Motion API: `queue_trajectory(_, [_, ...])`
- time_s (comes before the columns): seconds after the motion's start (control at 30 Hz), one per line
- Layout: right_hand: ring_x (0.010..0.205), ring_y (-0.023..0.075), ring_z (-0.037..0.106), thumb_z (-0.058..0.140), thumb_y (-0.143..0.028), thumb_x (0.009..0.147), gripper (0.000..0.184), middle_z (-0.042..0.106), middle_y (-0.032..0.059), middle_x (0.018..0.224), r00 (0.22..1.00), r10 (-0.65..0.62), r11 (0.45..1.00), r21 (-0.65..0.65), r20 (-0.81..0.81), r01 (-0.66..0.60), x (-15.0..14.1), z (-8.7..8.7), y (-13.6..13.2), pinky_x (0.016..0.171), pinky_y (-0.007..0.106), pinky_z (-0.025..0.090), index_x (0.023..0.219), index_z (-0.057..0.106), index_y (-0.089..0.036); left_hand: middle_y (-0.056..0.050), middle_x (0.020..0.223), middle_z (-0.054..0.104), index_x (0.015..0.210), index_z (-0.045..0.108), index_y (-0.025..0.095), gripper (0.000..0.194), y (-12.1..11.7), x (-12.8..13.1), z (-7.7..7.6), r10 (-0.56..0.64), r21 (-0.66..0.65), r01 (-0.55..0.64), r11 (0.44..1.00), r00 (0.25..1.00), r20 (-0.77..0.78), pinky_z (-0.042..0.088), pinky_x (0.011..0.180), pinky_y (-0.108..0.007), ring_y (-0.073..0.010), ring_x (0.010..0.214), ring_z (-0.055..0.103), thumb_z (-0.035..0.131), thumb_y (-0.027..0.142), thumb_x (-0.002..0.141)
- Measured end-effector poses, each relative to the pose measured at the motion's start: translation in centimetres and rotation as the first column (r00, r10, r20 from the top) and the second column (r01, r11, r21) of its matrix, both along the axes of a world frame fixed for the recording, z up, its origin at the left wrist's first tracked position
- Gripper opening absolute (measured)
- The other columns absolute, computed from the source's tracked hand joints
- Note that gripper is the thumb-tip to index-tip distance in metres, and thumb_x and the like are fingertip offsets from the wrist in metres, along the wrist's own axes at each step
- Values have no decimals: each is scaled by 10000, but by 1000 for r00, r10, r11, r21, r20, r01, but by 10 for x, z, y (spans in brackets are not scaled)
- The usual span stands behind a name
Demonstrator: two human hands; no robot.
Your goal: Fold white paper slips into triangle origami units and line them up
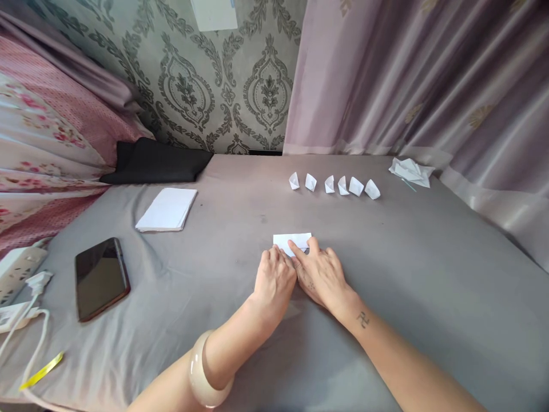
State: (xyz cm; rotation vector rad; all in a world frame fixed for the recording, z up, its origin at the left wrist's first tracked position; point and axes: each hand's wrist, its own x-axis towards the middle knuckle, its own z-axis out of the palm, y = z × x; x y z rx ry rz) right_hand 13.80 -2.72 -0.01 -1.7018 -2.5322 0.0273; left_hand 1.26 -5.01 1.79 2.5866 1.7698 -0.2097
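A small piece of folded white paper (281,239) lies on the grey cloth, its lower part tapering between my hands. My left hand (277,279) is closed at its lower left edge, fingers curled under so that the tips are hidden. From the right, my right hand (323,272) presses the paper down, with one digit stretched over its middle and the bent fingers at its right end. Both hands touch each other at the lower edge of the paper. Beyond them stands a row of several small folded white paper shapes (329,184).
A stack of white paper (167,210) lies at the left, with a black phone (102,278) nearer. Power strips (19,274) with white cables and a yellow strip (42,371) are at the left edge. Crumpled white paper (410,170) lies far right; black cloth (158,161) far left.
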Motion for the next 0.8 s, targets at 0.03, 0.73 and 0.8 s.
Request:
queue_trajectory(0.03, [661,159,594,384,-309,951,400,569,151,1123,1000,-9,1000,8,-2,9,1,1,0,746,356,355,1331,507,-282,-271,1145,595,1180,584,10,419,0,0,1,2,-15,-2,1000,1000,3,377,772,-404,-339,1015,528,446,24,784])
queue_trajectory(0.73, [621,107,543,428,-372,930,382,610,5,843,925,-133,990,-99,-356,105,35,2,28,563,260,317,635,607,-209,-103,880,608,846,653,150,422,22,-13,-8,86,62,-97,993,983,164,362,646,-322,-208,789,586,290,311,988])
queue_trajectory(0.8, [611,112,530,441,-389,922,388,599,4,782,892,-154,988,-90,-424,127,37,-4,38,590,259,344,617,600,-209,-91,846,606,785,642,160,452,30,-15,-8,121,45,-133,990,969,217,359,647,-316,-204,781,583,283,345,989])
